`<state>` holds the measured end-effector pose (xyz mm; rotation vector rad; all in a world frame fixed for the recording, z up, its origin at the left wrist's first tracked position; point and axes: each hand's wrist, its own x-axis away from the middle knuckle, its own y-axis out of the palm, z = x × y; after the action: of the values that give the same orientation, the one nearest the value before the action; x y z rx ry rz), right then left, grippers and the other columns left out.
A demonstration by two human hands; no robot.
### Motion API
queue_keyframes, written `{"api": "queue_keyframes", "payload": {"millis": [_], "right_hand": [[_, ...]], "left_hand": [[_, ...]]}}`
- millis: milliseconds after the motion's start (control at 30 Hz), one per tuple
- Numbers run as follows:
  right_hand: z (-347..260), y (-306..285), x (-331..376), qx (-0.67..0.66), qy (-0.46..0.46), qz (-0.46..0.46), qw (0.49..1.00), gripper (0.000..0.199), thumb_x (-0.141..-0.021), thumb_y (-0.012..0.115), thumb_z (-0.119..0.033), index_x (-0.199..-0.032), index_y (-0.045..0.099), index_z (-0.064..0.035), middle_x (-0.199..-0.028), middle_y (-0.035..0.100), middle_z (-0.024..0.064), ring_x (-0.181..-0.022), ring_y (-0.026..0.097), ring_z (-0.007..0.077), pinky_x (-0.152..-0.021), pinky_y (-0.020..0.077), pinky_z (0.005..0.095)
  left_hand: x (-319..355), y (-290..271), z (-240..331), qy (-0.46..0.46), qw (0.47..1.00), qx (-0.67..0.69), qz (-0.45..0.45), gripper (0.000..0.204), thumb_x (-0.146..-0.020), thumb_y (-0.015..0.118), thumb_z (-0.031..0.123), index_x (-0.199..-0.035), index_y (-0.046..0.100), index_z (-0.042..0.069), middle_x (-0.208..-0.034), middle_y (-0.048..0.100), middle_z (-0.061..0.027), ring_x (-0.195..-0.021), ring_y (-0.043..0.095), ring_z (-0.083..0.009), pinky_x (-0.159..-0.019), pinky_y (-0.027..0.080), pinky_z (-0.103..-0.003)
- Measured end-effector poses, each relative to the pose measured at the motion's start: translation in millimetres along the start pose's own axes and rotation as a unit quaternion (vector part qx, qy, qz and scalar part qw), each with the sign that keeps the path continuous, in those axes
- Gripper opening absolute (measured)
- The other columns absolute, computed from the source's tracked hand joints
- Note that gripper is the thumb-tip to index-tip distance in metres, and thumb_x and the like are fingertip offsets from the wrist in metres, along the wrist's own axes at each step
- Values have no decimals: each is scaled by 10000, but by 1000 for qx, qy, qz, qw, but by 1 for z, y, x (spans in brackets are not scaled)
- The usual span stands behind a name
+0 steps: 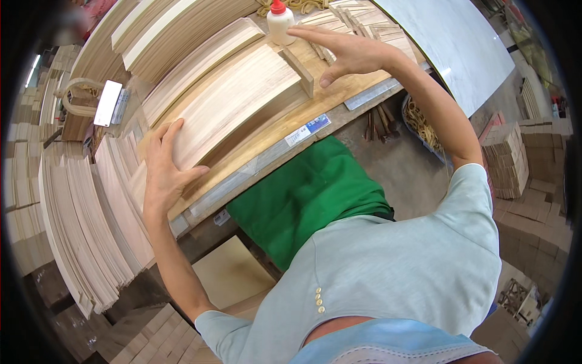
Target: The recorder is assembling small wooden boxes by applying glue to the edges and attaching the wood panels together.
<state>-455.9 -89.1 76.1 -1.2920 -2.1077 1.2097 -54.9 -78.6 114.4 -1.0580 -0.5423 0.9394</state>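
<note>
Workbench (339, 91) — both open hands, left hand (162, 170) and right hand (348, 51), press wood panels (233, 100); glue bottle (280, 23) behind.

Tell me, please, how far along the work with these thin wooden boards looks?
Done: finished-looking stacks lie behind. In hand: left hand and right hand press the ends of a wooden board pack against an end block. Left: loose boards wait beside the bench.
</note>
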Motion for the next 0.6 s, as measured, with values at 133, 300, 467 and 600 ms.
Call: {"api": "queue_keyframes", "payload": {"millis": [133,300,467,600], "right_hand": [[6,10,-5,-14,7,-19,1000,1083,-615,818,-260,-1482,175,-167,-1523,209,121,-1405,198,285,-1170,181,405],[8,14,-9,-42,9,-40,998,1081,-608,806,-160,-1482,169,-157,-1525,203,120,-1407,189,278,-1175,182,399],[11,19,-13,-35,0,-38,999,1073,-600,798,-124,-1478,182,-156,-1526,208,98,-1406,194,268,-1179,182,399],[10,22,-14,-54,20,-42,997,1048,-609,793,-112,-1475,205,-164,-1527,213,78,-1404,203,261,-1178,194,406]], "left_hand": [[-10,14,0,1,1000,-23,-9,925,-492,852,208,-1327,464,109,-1283,433,-138,-1224,386,-319,-1063,313,-413],[-15,23,0,-2,1000,-21,-14,936,-489,857,216,-1334,462,138,-1295,423,-136,-1236,374,-317,-1072,309,-424],[-16,29,0,-13,1000,-19,-18,955,-495,861,226,-1351,442,164,-1324,399,-137,-1264,350,-320,-1092,299,-429],[-16,32,-1,-19,1000,-14,-20,955,-498,862,227,-1353,440,164,-1336,394,-137,-1270,346,-321,-1093,299,-432]]}}
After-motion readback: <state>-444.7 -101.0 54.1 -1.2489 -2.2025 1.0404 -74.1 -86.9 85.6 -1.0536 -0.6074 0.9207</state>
